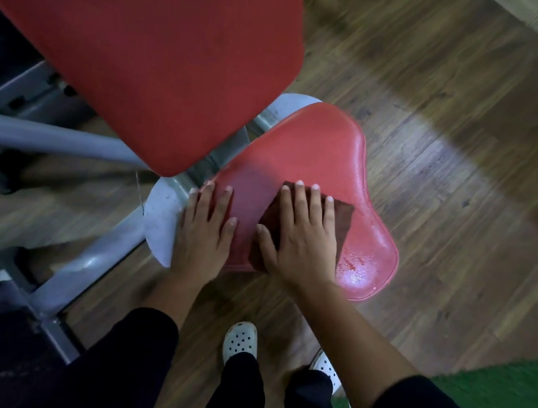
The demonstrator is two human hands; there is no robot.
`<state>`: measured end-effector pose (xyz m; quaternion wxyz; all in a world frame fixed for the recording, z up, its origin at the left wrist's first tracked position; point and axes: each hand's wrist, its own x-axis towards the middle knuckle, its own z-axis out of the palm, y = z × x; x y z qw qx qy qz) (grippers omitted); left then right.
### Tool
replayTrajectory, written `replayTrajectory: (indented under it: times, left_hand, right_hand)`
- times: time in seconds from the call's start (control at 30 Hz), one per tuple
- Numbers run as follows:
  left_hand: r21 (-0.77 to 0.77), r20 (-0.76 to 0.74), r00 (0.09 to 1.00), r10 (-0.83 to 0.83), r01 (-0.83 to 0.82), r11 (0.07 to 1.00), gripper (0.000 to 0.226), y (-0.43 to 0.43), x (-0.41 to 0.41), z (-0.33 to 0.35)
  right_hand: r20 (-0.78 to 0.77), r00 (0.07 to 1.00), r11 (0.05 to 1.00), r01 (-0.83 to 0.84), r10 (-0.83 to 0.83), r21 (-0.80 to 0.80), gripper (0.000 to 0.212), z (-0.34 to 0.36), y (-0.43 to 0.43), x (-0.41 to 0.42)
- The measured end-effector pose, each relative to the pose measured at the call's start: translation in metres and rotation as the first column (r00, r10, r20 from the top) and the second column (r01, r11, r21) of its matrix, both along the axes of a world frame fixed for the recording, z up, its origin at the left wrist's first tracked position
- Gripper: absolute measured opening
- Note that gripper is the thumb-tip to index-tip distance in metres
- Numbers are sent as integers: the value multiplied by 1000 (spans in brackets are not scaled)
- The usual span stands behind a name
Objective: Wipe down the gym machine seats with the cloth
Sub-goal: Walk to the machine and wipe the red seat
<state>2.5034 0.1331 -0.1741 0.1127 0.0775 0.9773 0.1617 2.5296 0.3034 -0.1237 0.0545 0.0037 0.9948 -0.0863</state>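
From the head camera I look straight down on a red vinyl seat pad (317, 162), shaped a bit like a heart, mounted on a grey metal machine frame (88, 269). My right hand (304, 239) lies flat on a dark brown cloth (340, 220), fingers spread and stretched out, palm pressing the cloth onto the near-middle part of the seat. Nothing is pinched: the hand is open, laid on top of the cloth. The cloth's far right corner sticks out beyond my little finger.

My left hand (206, 229) rests just beside it, also flat and open, fingers extended, on the seat's left edge where it meets the pale grey base plate (161, 217). The two hands are near each other but apart.

On the seat's near right lobe I see wet droplets (354, 270) glistening. A larger red back pad (138, 46) juts over the seat's far left side, closer to the camera and blurred. Below, I see black sleeves on both arms, black trousers, and white perforated clogs (241, 340) on a wood-plank floor (457, 143). A strip of green turf (501, 405) lies at the lower right.
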Motion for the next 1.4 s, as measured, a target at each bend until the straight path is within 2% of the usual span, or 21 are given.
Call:
replayTrajectory:
  times: [0.17,0.37,0.5,0.6,0.73,0.83,1.0,1.17,1.4]
  left_hand:
    - [31,-5,999,34,-34,999,58,1,3,-10]
    - [2,-25,999,27,-27,1000,62,6,1,-4]
    - [12,-60,998,-6,6,1000,61,22,-1,2]
    - [-29,-41,999,1,-2,1000,62,38,-4,1]
    - [-77,-31,999,10,-12,997,62,40,-4,-3]
    - [-87,-44,999,5,-8,996,62,40,-4,-3]
    - [-98,-30,1000,-2,-1,995,62,41,-3,1]
    - [-104,-6,1000,-5,4,995,67,40,-5,2]
    - [-116,6,999,-48,48,992,69,36,-5,0]
  right_hand:
    - [-27,996,996,-89,89,5,70,-11,6,-7]
    - [-37,984,984,175,-175,16,69,-10,33,-58]
    - [-94,984,989,147,-148,-22,75,-4,36,-18]
    - [-75,985,988,156,-157,-13,82,-5,44,-7]
    - [-50,941,942,335,-336,-29,86,-12,61,-60]
    - [-28,923,923,383,-384,-47,89,-13,66,-71]
    - [-120,938,940,335,-326,62,86,-4,51,-15]
    - [-19,926,926,378,-378,23,84,-1,69,-33]
    - [-148,958,963,259,-245,80,78,2,62,46]
